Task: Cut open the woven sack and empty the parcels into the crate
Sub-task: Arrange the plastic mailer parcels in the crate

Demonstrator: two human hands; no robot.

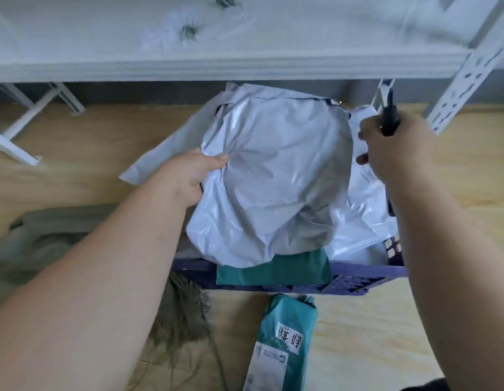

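Two hands over purple crate (pixel 358 273) on wooden floor (pixel 456 221). Left hand (pixel 189 176) pinching edge of big grey parcel (pixel 273 176), thumb on top, parcel heaped above crate rim. Right hand (pixel 397 145) fisted round dark knife handle (pixel 389 119), hovering by white parcel (pixel 366 210) at crate's right side. Teal parcel (pixel 273 269) draped over near rim. Second teal parcel (pixel 282 342), white label, lying on floor outside crate. Woven sack (pixel 48 235), frayed threads, crumpled on floor left of crate. White shelf (pixel 217 60) beyond.
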